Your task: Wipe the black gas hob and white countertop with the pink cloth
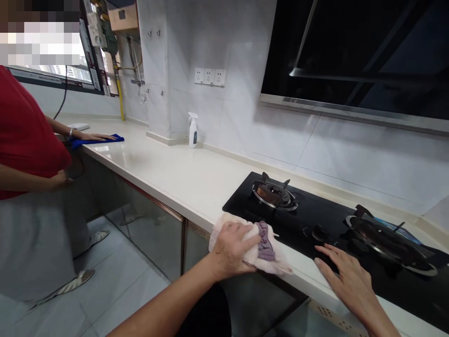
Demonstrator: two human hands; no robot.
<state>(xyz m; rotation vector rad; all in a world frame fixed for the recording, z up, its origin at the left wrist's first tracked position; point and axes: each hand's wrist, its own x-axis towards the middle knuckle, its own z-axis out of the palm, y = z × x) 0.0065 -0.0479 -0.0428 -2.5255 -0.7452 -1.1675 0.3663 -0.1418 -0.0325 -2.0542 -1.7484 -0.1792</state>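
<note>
My left hand (232, 248) presses a pale pink cloth (270, 248) with a purple patch against the front edge of the white counter (182, 173), at the left corner of the black glass hob (315, 220). Its fingers curl over the cloth. My right hand (345, 274) lies flat and open on the hob's front edge, fingers spread, just in front of the knobs (320, 231). The hob has a left burner (274, 193) and a right burner (389, 238).
A white spray bottle (192, 130) stands by the tiled wall. At far left, a person in a red top rests a hand on a blue cloth (98, 139) on the counter. A black range hood (354, 51) hangs above. Three sockets (209, 76) are on the wall.
</note>
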